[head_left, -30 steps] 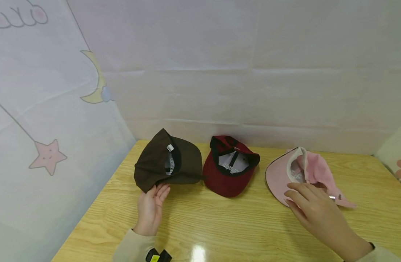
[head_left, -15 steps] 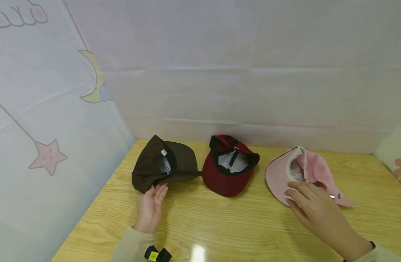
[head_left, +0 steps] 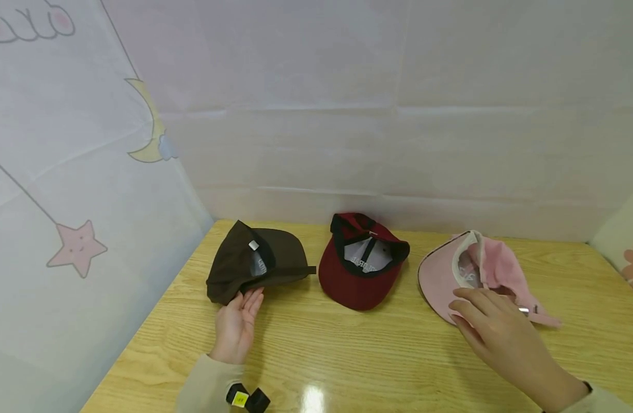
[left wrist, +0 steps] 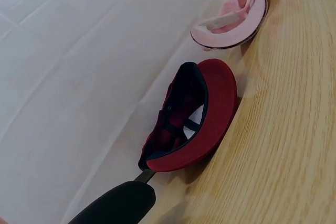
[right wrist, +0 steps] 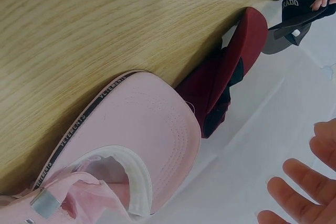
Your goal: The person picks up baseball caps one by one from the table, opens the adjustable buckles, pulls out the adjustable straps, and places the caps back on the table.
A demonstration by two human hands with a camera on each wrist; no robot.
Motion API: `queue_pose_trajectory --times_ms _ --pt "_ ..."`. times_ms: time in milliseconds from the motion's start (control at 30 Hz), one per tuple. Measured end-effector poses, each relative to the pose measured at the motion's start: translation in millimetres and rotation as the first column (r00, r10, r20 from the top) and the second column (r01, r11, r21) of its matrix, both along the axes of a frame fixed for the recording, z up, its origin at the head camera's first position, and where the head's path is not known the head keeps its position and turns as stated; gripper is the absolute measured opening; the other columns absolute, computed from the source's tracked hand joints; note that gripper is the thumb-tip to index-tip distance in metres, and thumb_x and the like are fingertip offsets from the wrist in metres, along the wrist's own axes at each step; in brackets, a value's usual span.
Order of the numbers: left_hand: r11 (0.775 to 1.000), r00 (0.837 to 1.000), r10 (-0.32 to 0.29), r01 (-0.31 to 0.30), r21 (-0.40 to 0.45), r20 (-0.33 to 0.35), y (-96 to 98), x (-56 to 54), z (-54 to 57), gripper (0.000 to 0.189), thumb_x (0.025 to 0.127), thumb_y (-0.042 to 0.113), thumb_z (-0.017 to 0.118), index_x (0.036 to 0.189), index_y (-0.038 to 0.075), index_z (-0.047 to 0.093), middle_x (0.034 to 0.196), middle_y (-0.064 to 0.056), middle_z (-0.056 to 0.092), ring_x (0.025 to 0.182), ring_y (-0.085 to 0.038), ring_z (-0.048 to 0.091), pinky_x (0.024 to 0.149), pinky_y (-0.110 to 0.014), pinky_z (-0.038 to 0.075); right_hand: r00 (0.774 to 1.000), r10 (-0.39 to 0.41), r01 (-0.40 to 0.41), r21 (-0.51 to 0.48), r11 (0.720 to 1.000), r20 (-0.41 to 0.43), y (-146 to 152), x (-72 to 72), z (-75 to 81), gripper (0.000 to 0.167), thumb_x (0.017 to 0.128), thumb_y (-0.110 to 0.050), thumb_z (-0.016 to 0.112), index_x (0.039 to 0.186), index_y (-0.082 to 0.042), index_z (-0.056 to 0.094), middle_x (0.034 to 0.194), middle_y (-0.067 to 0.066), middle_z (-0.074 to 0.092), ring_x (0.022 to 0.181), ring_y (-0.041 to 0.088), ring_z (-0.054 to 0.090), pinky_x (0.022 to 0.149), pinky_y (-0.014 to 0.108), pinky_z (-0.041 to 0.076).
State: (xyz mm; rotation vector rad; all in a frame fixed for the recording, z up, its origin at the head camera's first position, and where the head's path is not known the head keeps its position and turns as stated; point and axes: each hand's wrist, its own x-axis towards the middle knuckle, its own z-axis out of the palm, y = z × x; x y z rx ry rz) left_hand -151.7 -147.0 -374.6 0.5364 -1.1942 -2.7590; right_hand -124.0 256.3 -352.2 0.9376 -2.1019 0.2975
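At the left of the head view, my left hand (head_left: 233, 332) pinches the lower edge of a dark brown baseball cap (head_left: 225, 272). Its opening and brim face right, and a strap end sticks out past the brim. Only a dark part of this cap (left wrist: 118, 203) shows in the left wrist view. My right hand (head_left: 507, 338) hovers with loosely bent fingers in front of a pink baseball cap (head_left: 504, 264), partly covering it. In the right wrist view those fingers (right wrist: 296, 198) are spread apart from the pink cap (right wrist: 157, 108) and hold nothing.
Between the two hands, a dark red baseball cap (head_left: 354, 289) lies with its opening up near the back of the wooden table (head_left: 347, 355). A pale printed cloth (head_left: 316, 115) hangs behind the table and along its left side.
My left hand has lowered the brown cap and shifted it slightly left, so its strap end now stands apart from the red cap. The right hand has barely moved.
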Motion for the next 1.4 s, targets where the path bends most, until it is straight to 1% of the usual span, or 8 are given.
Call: queue_pose_trajectory --times_ms 333,567,667,800,967,1033,1200,1400 --pt "0.998 1.000 -0.006 0.005 0.063 0.006 -1.8 -4.6 -2.7 0.053 0.106 0.013 0.009 0.149 -0.003 -0.017 0.157 -0.026 -0.011 0.145 -0.033 0.011 0.110 -0.026 0.028 1.000 -0.003 0.004 -0.012 1.000 0.023 1 1.0 -3.4 0.049 0.107 -0.034 0.033 0.083 -0.006 0.064 0.093 0.011 0.064 0.084 0.030 0.058 0.079 0.038 0.038" --pt "0.996 1.000 -0.016 0.017 0.092 -0.006 -2.6 -7.5 -4.6 0.054 0.106 0.016 0.010 0.147 -0.004 -0.019 0.156 -0.024 -0.016 0.146 -0.032 0.007 0.113 -0.029 0.024 1.000 -0.017 0.017 -0.006 1.000 0.020 0 1.1 -4.3 0.050 0.107 -0.035 0.032 0.082 -0.006 0.064 0.093 0.011 0.064 0.082 0.031 0.058 0.075 0.040 0.038" --pt "0.996 1.000 -0.029 0.030 0.079 -0.007 -3.1 -8.4 -5.3 0.056 0.107 0.017 0.012 0.147 -0.004 -0.019 0.157 -0.024 -0.015 0.146 -0.032 0.006 0.114 -0.032 0.021 1.000 -0.014 0.014 -0.004 1.000 0.020 -1 1.3 -4.9 0.051 0.107 -0.036 0.031 0.082 -0.006 0.064 0.092 0.010 0.064 0.082 0.030 0.059 0.074 0.040 0.039" --pt "0.998 0.998 -0.055 0.055 0.043 -0.006 -2.3 -7.9 -5.3 0.058 0.108 0.018 0.017 0.149 -0.002 -0.017 0.157 -0.024 -0.012 0.145 -0.034 0.010 0.115 -0.037 0.019 1.000 -0.016 0.016 0.003 1.000 0.020 -2 2.2 -6.7 0.052 0.107 -0.037 0.030 0.083 -0.007 0.065 0.092 0.009 0.065 0.081 0.028 0.060 0.071 0.039 0.042" --pt "0.995 0.995 -0.101 0.101 0.009 -0.022 0.1 -2.9 -2.6 0.057 0.108 0.016 0.019 0.151 0.000 -0.014 0.157 -0.027 -0.005 0.144 -0.037 0.015 0.115 -0.039 0.019 1.000 0.005 -0.004 -0.003 1.000 0.026 -4 1.3 -9.8 0.049 0.107 -0.035 0.032 0.083 -0.008 0.064 0.092 0.008 0.064 0.080 0.026 0.060 0.076 0.033 0.042" --pt "0.991 0.991 -0.130 0.130 -0.012 -0.026 1.0 -0.3 -1.4 0.056 0.108 0.016 0.019 0.152 -0.001 -0.012 0.157 -0.028 -0.001 0.144 -0.038 0.017 0.114 -0.038 0.021 0.999 0.012 -0.011 -0.008 1.000 0.032 -5 0.6 -10.6 0.047 0.107 -0.034 0.033 0.084 -0.007 0.064 0.092 0.008 0.064 0.081 0.025 0.060 0.080 0.031 0.040" --pt "0.975 0.976 -0.213 0.209 -0.071 -0.042 2.5 5.2 1.5 0.055 0.108 0.018 0.019 0.150 -0.005 -0.008 0.156 -0.030 0.008 0.143 -0.038 0.018 0.114 -0.036 0.022 0.999 0.010 -0.010 -0.006 1.000 0.037 -5 -0.3 -12.0 0.047 0.107 -0.034 0.032 0.086 -0.006 0.064 0.092 0.009 0.064 0.081 0.025 0.061 0.081 0.028 0.039" --pt "0.964 0.968 -0.246 0.239 -0.113 -0.052 4.5 8.0 4.8 0.055 0.109 0.019 0.019 0.150 -0.007 -0.006 0.155 -0.030 0.011 0.143 -0.036 0.022 0.114 -0.037 0.022 0.999 0.002 -0.002 0.001 1.000 0.037 -7 -0.6 -14.9 0.052 0.107 -0.037 0.030 0.085 -0.006 0.065 0.092 0.009 0.064 0.079 0.026 0.062 0.078 0.031 0.042"
